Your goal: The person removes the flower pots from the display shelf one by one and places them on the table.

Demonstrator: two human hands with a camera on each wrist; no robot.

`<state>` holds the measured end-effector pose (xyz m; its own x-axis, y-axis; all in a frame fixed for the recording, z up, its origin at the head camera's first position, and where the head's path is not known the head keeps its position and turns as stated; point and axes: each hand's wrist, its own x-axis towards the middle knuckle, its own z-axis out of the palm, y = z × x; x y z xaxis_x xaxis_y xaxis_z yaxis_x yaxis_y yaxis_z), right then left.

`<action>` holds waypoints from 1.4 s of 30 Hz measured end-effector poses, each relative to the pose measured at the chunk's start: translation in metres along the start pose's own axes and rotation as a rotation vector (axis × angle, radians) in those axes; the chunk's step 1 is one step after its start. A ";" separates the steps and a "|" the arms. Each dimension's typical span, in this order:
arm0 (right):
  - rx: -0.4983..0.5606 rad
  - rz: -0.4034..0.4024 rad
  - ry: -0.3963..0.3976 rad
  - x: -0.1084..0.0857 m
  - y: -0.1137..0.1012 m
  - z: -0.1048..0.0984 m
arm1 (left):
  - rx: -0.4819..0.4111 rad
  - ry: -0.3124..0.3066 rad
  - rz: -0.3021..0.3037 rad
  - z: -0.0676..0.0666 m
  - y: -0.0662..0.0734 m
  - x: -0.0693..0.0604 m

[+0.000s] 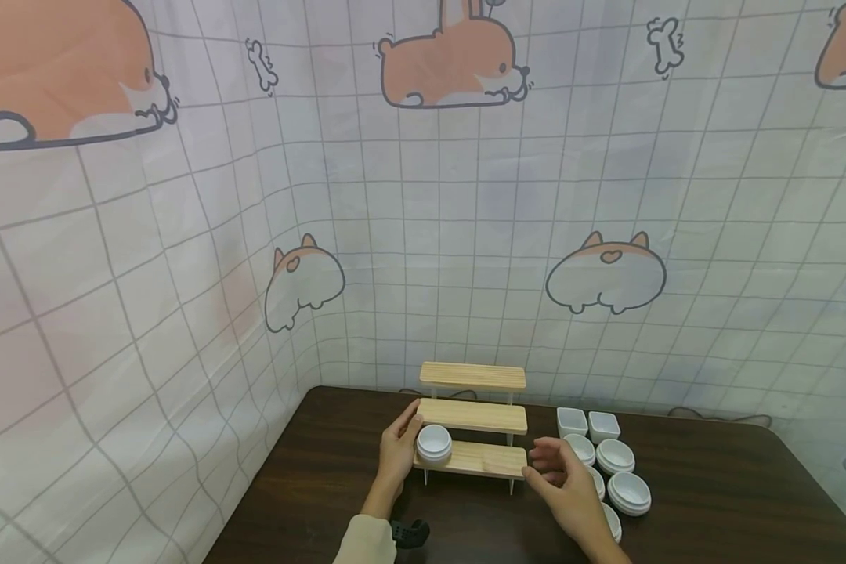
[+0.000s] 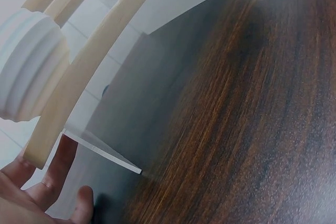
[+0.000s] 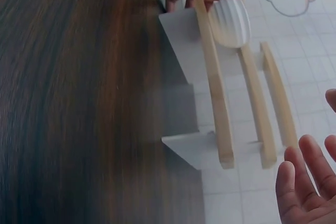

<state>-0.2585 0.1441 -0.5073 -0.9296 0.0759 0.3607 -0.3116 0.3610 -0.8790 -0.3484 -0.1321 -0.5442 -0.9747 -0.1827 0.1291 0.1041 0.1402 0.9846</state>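
Observation:
A three-tier wooden display stand with clear side supports stands on the table. One white ribbed round cup sits at the left end of its lowest shelf; the left wrist view shows the ribbed side of this cup close up. My left hand is at the stand's left end, its fingers reaching beside the shelf end and the side support, thumb apart from them. Off the stand's right end, my right hand is held with loosely bent fingers and nothing in it, as the right wrist view also shows.
Right of the stand, several white round cups stand in two columns, partly hidden by my right hand. Two white square cups are behind them. A patterned curtain hangs behind the dark wooden table. A dark band circles my left wrist.

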 end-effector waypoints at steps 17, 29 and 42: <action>0.038 0.083 -0.058 0.012 0.004 0.036 | -0.007 0.005 -0.014 0.001 0.000 -0.001; 0.019 0.082 -0.160 0.026 0.005 0.067 | -0.008 0.003 -0.015 -0.001 0.002 -0.002; -0.039 0.035 -0.204 0.033 0.000 0.088 | 0.006 -0.013 -0.033 -0.001 0.003 -0.002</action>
<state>-0.3068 0.0643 -0.5225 -0.9617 -0.0990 0.2558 -0.2738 0.3970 -0.8760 -0.3457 -0.1324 -0.5409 -0.9801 -0.1744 0.0950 0.0709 0.1397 0.9877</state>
